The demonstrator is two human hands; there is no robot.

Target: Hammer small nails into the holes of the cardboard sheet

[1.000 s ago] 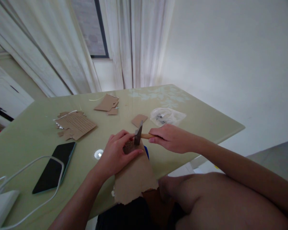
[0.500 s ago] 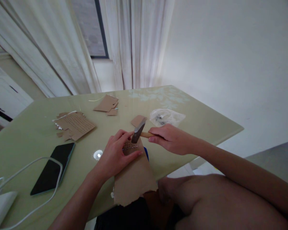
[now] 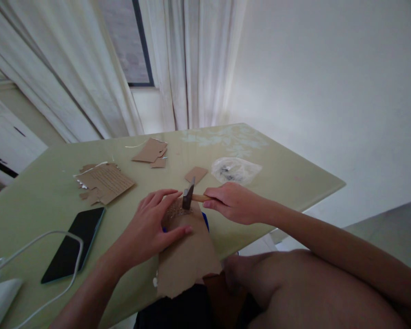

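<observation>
My right hand (image 3: 231,203) is wrapped round the wooden handle of a hammer (image 3: 187,197). The hammer's metal head is at the far part of a piece of brown cardboard (image 3: 188,260), over a patch of small shiny nails or holes (image 3: 176,211) too fine to make out. Spread over the left side of the cardboard, my left hand (image 3: 154,224) has its thumb lying flat on it and its fingers stretched beyond the patch. Something blue (image 3: 205,221) shows from under the cardboard, mostly hidden. The cardboard's torn near end overhangs the table edge.
Cardboard scraps (image 3: 106,180) lie at the left, more cardboard (image 3: 150,151) at the back and a small piece (image 3: 196,174) ahead. A clear plastic bag (image 3: 238,170) holds small dark items. A phone (image 3: 73,244) and white cable (image 3: 78,260) are on the table (image 3: 277,183).
The hammer head has come down and tilted more upright, closer to the cardboard. My left hand has shifted left and opened wider, uncovering more of the patch.
</observation>
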